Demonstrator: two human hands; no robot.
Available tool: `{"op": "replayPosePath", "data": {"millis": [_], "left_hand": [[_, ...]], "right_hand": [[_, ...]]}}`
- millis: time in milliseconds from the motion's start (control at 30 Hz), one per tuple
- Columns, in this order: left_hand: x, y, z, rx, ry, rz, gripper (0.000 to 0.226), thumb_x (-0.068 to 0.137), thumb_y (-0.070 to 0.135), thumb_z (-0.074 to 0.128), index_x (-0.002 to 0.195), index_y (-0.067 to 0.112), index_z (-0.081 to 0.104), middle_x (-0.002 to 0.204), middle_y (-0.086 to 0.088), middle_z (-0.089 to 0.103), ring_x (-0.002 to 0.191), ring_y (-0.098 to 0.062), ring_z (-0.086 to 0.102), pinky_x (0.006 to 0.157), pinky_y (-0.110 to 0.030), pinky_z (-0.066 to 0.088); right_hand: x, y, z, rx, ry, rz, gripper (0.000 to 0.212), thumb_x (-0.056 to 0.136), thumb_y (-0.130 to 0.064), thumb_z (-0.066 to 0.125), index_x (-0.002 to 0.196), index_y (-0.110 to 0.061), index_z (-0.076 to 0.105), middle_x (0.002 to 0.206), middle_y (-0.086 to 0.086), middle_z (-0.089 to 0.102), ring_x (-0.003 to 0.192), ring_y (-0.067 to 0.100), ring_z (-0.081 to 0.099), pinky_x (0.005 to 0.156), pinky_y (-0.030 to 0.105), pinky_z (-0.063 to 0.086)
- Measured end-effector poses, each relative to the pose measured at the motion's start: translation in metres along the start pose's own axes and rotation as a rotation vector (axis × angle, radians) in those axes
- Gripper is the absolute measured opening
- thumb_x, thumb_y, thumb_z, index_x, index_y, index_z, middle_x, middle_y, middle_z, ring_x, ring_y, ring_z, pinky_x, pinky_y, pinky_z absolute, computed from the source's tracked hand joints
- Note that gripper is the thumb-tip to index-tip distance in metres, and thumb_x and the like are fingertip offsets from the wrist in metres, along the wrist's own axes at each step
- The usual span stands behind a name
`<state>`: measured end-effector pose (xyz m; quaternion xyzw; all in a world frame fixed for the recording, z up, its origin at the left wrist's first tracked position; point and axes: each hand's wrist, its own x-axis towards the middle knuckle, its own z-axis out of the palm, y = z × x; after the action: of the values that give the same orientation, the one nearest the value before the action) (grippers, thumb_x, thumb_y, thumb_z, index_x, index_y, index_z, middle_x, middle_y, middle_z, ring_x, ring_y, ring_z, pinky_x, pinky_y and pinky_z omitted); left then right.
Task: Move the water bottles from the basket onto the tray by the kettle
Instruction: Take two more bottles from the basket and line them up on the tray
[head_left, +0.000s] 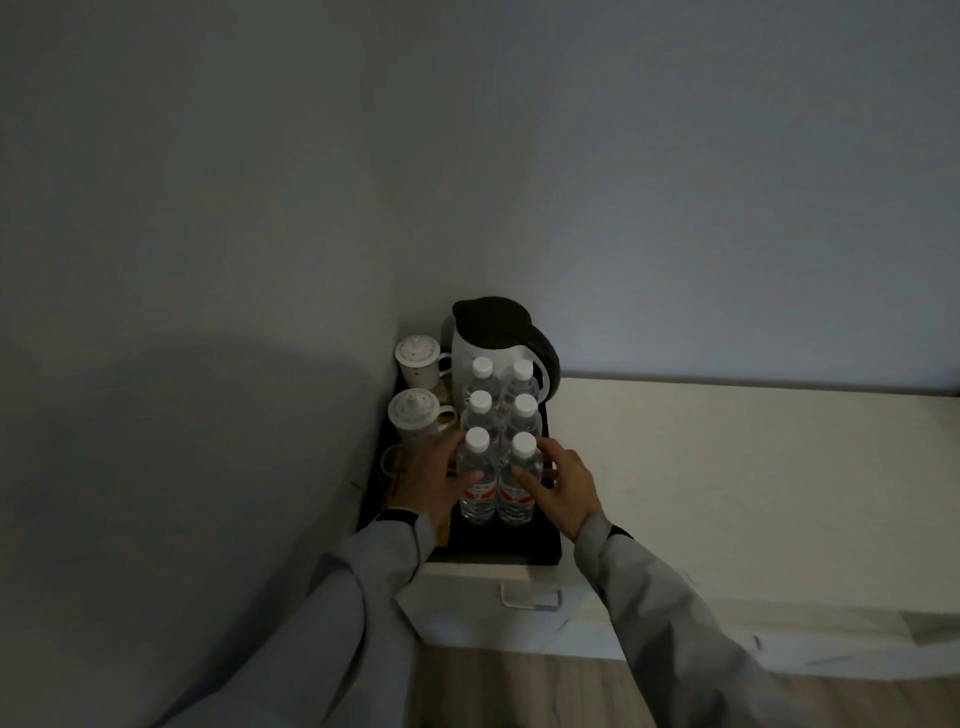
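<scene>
Several clear water bottles with white caps stand upright in two rows on the black tray (511, 545), in front of the white kettle (496, 340) with its dark lid. My left hand (434, 480) wraps the nearest left bottle (477, 480). My right hand (563, 486) holds the nearest right bottle (518, 480), fingers on its side. Both front bottles rest on the tray. No basket is in view.
Two white lidded cups (415, 358) stand on the tray's left side by the wall corner, with a glass (390, 462) nearer me. The tray sits on a white counter (727, 467) with a drawer handle (530, 595) below. Wooden floor shows underneath.
</scene>
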<state>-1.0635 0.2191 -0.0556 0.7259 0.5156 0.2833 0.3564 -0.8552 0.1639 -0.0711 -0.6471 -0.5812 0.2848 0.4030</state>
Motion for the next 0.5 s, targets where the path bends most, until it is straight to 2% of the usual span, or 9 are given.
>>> {"op": "replayPosePath", "data": {"millis": [133,267,433,500], "left_hand": [[-0.0002,0.0004,-0.0007,-0.021,-0.006,0.014,0.057,0.081,0.015,0.079,0.134,0.019,0.057,0.135,-0.009,0.06,0.124,-0.025,0.058,0.104,-0.052,0.05],[-0.0005,0.0027,-0.0027,-0.045,-0.012,0.024,0.056,0.081,0.014,0.079,0.132,0.021,0.057,0.135,-0.007,0.061,0.123,-0.023,0.058,0.104,-0.05,0.05],[-0.0014,0.0038,-0.0042,-0.054,-0.007,0.03,0.059,0.081,0.013,0.079,0.134,0.023,0.057,0.135,-0.004,0.062,0.123,-0.02,0.059,0.101,-0.036,0.051],[-0.0013,0.0043,-0.0041,-0.05,-0.011,0.029,0.057,0.081,0.013,0.079,0.133,0.022,0.058,0.134,-0.005,0.062,0.121,-0.02,0.06,0.101,-0.037,0.051]], "right_hand": [[-0.0005,-0.0001,0.0001,0.015,0.006,0.02,0.047,0.085,-0.038,0.072,0.128,-0.029,0.054,0.109,0.013,0.06,0.103,0.029,0.062,0.09,0.042,0.056],[0.0007,-0.0025,0.0,0.035,0.003,0.039,0.046,0.084,-0.04,0.073,0.125,-0.031,0.055,0.108,0.012,0.062,0.101,0.029,0.063,0.089,0.042,0.056],[0.0012,-0.0062,0.0004,0.031,-0.006,0.037,0.046,0.085,-0.043,0.071,0.126,-0.029,0.056,0.11,0.014,0.065,0.105,0.03,0.062,0.089,0.048,0.055],[0.0,-0.0057,-0.0018,0.033,-0.013,0.033,0.045,0.085,-0.043,0.071,0.126,-0.031,0.055,0.111,0.012,0.063,0.105,0.029,0.062,0.09,0.046,0.055]]}}
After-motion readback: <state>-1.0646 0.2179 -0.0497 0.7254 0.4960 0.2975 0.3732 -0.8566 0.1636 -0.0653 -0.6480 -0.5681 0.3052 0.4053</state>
